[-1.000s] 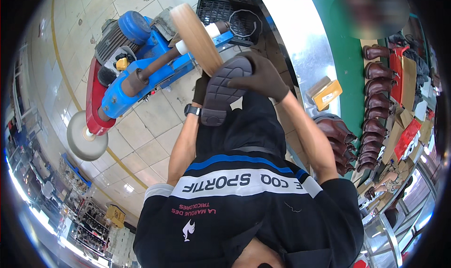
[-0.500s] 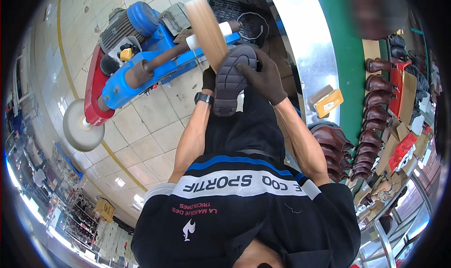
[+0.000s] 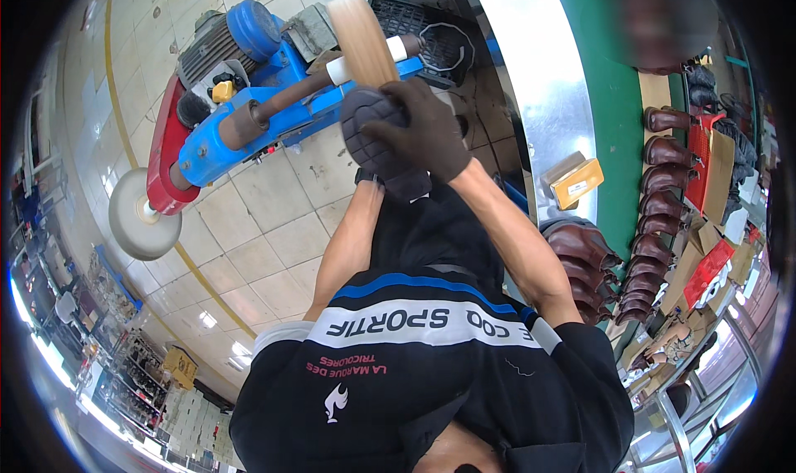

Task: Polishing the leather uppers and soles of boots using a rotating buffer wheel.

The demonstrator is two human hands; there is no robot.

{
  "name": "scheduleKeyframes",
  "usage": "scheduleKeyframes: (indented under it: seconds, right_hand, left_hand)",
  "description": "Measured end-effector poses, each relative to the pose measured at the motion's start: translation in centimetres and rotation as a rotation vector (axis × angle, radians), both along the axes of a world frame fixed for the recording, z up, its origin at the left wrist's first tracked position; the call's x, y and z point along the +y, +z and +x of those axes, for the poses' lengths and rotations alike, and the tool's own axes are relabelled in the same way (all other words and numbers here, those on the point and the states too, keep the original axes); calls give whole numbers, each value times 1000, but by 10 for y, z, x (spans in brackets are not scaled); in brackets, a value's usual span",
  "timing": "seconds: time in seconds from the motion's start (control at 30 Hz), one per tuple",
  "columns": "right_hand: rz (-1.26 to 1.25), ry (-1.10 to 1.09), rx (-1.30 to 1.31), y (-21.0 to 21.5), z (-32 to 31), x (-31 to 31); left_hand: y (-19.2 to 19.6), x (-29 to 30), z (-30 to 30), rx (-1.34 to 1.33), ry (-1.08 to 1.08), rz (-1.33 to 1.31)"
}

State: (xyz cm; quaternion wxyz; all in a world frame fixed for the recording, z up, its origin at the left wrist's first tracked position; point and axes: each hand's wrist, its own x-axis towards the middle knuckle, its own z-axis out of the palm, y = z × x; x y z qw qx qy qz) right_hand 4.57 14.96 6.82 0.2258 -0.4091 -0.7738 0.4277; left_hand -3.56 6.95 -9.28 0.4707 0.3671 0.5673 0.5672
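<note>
A dark-soled shoe is held up with its grooved sole facing me, the toe end against or just below the tan buffing wheel, whose surface is smeared by spinning. My right hand, in a dark brown glove, wraps over the shoe's right side, with fingers near the wheel and thumb across the sole. Behind the shoe my left hand is hidden; only its forearm and a black wristwatch show at the lower left of the sole. Whether the wheel touches the shoe, I cannot tell.
The wheel sits on the shaft of a blue and red machine with a pale round wheel at its other end. To my right runs a metal-edged bench, bearing a yellow box and rows of brown shoes.
The shoe has shifted left and tilted, its heel swinging right. My right hand has moved left across the sole, covering more of it. My left glove has gone out of sight behind the shoe.
</note>
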Motion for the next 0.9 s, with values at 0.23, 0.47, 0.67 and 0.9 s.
scheduleKeyframes:
  seconds: [0.23, 0.47, 0.67, 0.9]
  right_hand:
    - [-74, 68, 140, -24, 70, -40]
    - [-1620, -67, 720, -29, 107, -94]
    - [-1657, -219, 676, -5, 139, -94]
    - [-1824, -465, 793, -5, 152, -121]
  left_hand:
    - [39, -29, 6, 1214, -476, -258]
    - [129, -43, 6, -277, -66, -264]
    - [137, -43, -22, 308, -238, -125]
    - [155, -94, -23, -319, 137, -334]
